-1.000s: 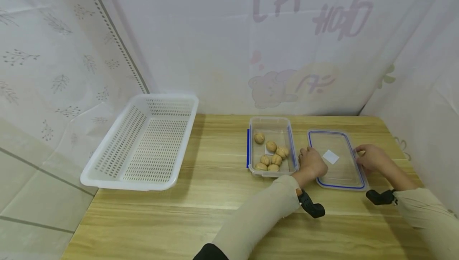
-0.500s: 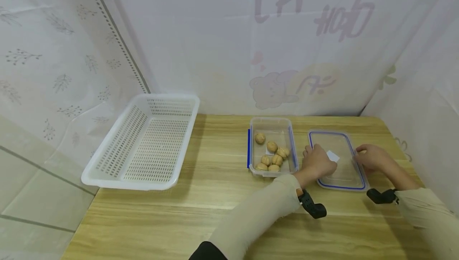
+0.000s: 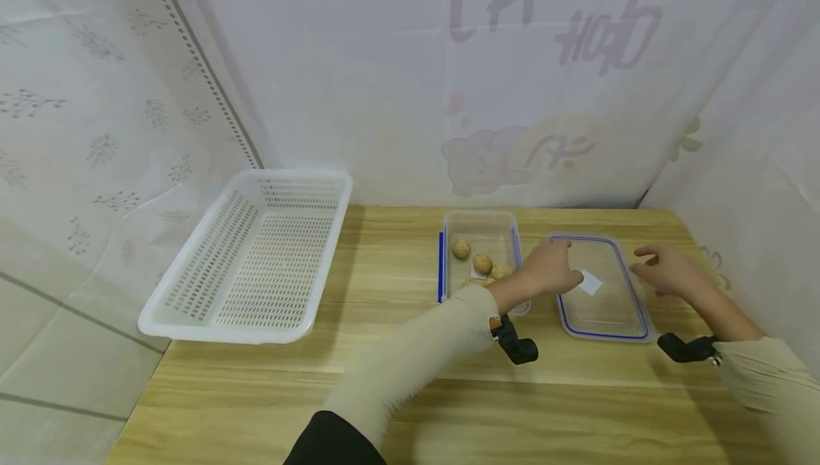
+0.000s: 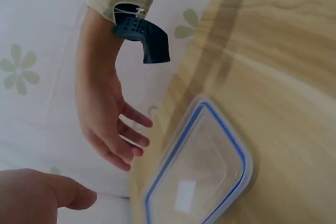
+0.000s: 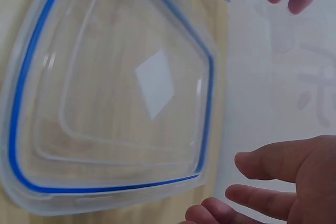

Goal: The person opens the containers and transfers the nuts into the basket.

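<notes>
A clear lid with a blue seal (image 3: pixel 608 315) lies flat on the table, a small white square (image 3: pixel 589 282) at its middle. Left of it stands a clear plastic box (image 3: pixel 477 223) holding several walnuts (image 3: pixel 461 249). My left hand (image 3: pixel 547 269) hovers between box and lid, fingers loose and holding nothing; its forearm hides part of the box and some walnuts. At the lid's right side my right hand (image 3: pixel 673 273) hangs apart from it. In the right wrist view that hand's fingers (image 5: pixel 262 158) are loosely extended, gripping nothing.
A white perforated basket (image 3: pixel 269 265) stands at the table's left side. Blue latch flap (image 3: pixel 440 265) sticks out along the box's left side. The wooden table (image 3: pixel 256 401) ends at a curtain (image 3: pixel 384 95) behind. Dark wrist cameras (image 3: pixel 515 344) jut below both wrists.
My left hand has come up off the lid and moved left toward the box, its forearm now covering some walnuts. My right hand has lifted away from the lid's right edge.
</notes>
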`<state>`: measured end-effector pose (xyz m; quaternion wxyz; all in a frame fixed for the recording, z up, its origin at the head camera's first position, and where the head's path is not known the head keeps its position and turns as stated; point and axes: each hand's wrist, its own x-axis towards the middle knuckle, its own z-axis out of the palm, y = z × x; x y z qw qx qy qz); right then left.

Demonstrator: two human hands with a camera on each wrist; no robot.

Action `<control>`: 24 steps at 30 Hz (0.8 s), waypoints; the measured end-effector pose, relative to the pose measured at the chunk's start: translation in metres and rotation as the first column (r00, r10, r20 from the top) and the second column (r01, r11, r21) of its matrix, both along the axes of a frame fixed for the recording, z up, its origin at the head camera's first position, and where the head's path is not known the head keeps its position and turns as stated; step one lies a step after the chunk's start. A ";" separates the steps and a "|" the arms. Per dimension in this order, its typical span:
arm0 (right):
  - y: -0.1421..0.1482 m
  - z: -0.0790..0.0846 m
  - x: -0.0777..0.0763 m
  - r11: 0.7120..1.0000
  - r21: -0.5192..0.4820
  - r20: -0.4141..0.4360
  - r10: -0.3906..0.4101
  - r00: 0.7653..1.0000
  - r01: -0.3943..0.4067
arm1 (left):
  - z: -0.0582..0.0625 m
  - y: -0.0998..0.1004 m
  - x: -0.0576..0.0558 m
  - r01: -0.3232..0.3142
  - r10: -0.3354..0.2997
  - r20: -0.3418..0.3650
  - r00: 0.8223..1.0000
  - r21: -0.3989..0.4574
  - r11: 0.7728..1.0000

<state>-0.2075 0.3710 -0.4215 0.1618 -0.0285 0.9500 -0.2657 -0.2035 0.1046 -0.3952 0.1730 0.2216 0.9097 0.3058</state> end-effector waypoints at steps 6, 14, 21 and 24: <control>-0.014 0.013 -0.001 0.999 -0.027 -0.020 0.019 1.000 -0.020 | 0.015 -0.026 -0.013 0.141 -0.140 -0.035 0.990 0.018 0.990; -0.042 0.020 0.000 0.993 -0.112 -0.060 0.028 0.998 -0.034 | 0.028 -0.064 -0.036 0.153 -0.150 -0.045 0.988 0.068 0.986; -0.064 0.019 0.000 0.963 -0.267 -0.065 0.019 0.998 -0.036 | 0.029 -0.099 -0.057 0.099 -0.093 -0.045 0.995 0.156 0.983; -0.076 0.018 0.000 0.939 -0.341 -0.040 0.024 0.999 -0.036 | 0.023 -0.110 -0.067 0.067 -0.060 -0.045 0.997 0.179 0.982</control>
